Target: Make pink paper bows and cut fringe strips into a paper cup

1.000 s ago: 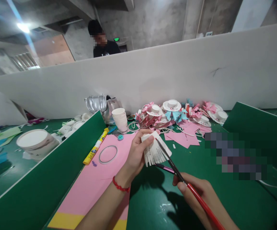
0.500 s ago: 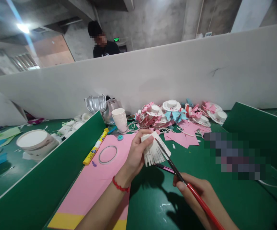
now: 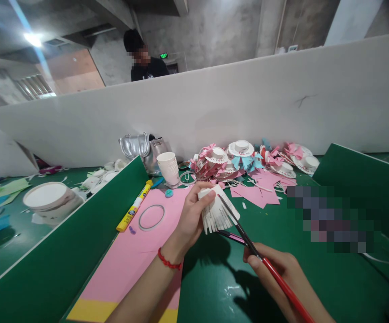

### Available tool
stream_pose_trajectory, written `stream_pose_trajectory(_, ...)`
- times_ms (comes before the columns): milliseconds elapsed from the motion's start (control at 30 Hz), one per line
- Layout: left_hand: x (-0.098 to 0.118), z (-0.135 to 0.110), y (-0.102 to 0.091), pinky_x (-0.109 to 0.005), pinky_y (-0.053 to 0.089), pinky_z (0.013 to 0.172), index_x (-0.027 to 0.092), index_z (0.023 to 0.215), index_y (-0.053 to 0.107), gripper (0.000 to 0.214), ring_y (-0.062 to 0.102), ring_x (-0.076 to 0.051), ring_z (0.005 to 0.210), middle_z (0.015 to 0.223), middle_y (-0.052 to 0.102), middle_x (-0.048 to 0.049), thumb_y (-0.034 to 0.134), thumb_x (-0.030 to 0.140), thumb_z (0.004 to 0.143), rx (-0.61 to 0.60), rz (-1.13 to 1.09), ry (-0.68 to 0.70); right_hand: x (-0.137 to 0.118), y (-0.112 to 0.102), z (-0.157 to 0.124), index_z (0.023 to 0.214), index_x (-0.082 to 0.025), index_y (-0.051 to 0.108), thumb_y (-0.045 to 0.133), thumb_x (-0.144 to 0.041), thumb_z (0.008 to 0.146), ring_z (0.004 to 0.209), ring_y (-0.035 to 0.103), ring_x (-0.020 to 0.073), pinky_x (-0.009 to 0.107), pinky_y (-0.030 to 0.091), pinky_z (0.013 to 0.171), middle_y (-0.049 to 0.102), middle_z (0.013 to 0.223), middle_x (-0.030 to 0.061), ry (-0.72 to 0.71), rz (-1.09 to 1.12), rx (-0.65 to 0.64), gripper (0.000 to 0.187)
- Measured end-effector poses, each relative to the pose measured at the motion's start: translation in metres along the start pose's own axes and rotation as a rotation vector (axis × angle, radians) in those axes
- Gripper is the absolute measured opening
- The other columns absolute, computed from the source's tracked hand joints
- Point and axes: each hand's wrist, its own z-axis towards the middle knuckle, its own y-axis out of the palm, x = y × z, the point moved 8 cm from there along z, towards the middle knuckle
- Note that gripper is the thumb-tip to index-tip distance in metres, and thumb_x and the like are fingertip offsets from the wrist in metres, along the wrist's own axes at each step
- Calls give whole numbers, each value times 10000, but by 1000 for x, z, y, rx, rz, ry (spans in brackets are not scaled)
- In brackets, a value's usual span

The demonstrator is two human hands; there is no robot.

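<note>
In my left hand is a white paper cup with its wall cut into strips that fan out downward; my thumb presses on its upper part. My right hand is closed around a pair of scissors with red handles. The blades are apart: one lies across the right side of the cup, the other shows below the strips. Part of the handles is hidden by my right hand.
Pink paper lies at left with a roll of tape on it and a yellow glue tube beside it. Stacked paper cups, a silver bag and paper crafts stand behind. Green dividers flank the table.
</note>
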Motion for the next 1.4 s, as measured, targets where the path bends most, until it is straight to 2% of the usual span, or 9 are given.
stream_pose_trajectory(333,8,-1,3,-186,390,505,188,800,598,165,477,-81,503,605,564,34,615,329,715,-40,19,65,1,2,0,636,-188,537,417,-485,802,417,295,103,206,226,382,325,476,-58,28,90,0,360)
stream_pose_trajectory(533,12,-1,2,-185,387,510,182,819,601,172,493,-88,549,668,579,13,611,320,716,-53,30,67,-1,8,0,732,-191,542,373,-591,797,390,242,94,214,175,379,261,442,-83,-7,175,-96,439)
stream_pose_trajectory(700,11,-2,4,-216,426,624,227,881,564,272,562,-117,689,807,605,15,688,191,642,-62,84,40,0,18,-1,839,-201,509,383,-673,737,392,232,86,222,168,379,275,464,-89,-30,295,-220,499)
stream_pose_trajectory(800,15,-2,3,-233,440,655,230,911,539,321,573,-126,733,888,602,5,690,174,633,-36,65,69,3,17,-3,927,-212,493,373,-751,667,400,308,97,211,222,367,345,508,-69,-36,316,-181,610)
stream_pose_trajectory(900,19,0,-2,-222,442,609,218,899,516,291,572,-118,681,797,596,12,667,181,653,13,13,85,2,9,-8,1067,-232,480,379,-720,703,513,486,160,228,374,433,488,627,-4,-29,240,-108,617)
stream_pose_trajectory(967,21,1,-4,-215,439,586,207,864,512,246,574,-116,651,748,593,16,649,185,660,27,-8,89,-4,4,-11,1110,-249,476,391,-687,732,600,546,194,254,435,505,533,718,30,-40,193,-105,585)
stream_pose_trajectory(1133,21,0,2,-281,470,654,202,829,507,231,615,-179,765,867,647,-23,637,176,640,-30,-4,91,-21,-1,-11,1096,-243,494,375,-678,747,635,589,226,279,470,534,568,708,38,-111,176,-156,570)
stream_pose_trajectory(1300,12,-4,8,-285,463,705,209,844,519,251,607,-191,848,922,652,-24,653,170,636,-69,14,63,-17,0,-12,1164,-233,484,403,-626,776,630,616,229,270,478,507,626,737,51,-122,148,-134,558)
stream_pose_trajectory(1400,8,-5,9,-264,459,691,216,856,523,304,598,-176,840,983,628,-21,685,149,608,-75,28,51,-12,0,-12,1170,-224,495,420,-606,779,581,613,222,265,471,484,641,699,45,-137,147,-76,551)
